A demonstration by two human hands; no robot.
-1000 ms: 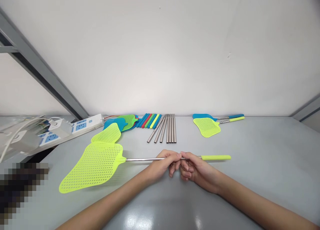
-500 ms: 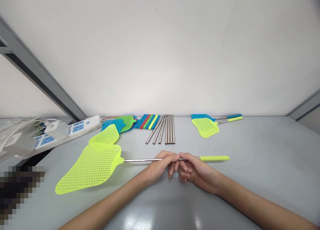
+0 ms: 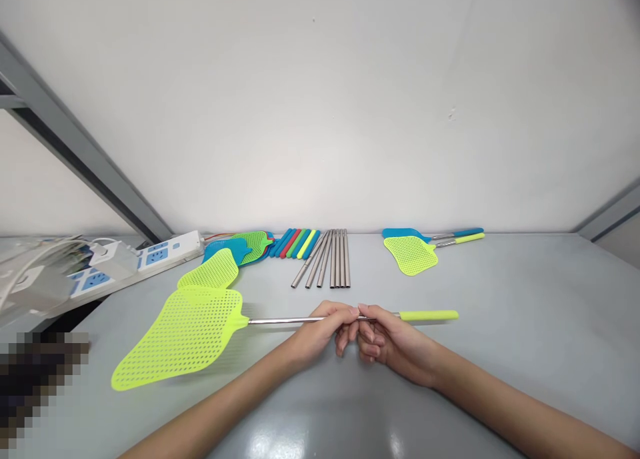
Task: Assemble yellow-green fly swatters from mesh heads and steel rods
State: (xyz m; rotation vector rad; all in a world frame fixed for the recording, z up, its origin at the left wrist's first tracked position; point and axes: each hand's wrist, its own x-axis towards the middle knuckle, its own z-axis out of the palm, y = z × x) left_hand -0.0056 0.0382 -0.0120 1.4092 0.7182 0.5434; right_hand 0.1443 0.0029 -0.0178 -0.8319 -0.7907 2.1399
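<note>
A yellow-green fly swatter (image 3: pixel 185 339) stretches across the front of the table, its perforated head at left and its grip (image 3: pixel 429 315) at right. Both of my hands pinch its thin metal shaft (image 3: pixel 285 320) near the middle. My left hand (image 3: pixel 325 329) closes on it from the head side. Right beside it, fingertips nearly touching, my right hand (image 3: pixel 390 339) is closed on the shaft close to the grip. The shaft between the fingertips is mostly covered.
Loose swatter heads (image 3: pixel 220 258) overlap at the back left. Colored grips (image 3: pixel 295 243) lie beside several metal tubes (image 3: pixel 335 259) at back center. At back right rest two swatters, one yellow-green (image 3: pixel 411 256), one blue (image 3: pixel 405 234). A power strip (image 3: pixel 167 251) stands at left.
Almost nothing differs. The swatter's head sits a touch lower, while both hands keep their hold on the shaft.
</note>
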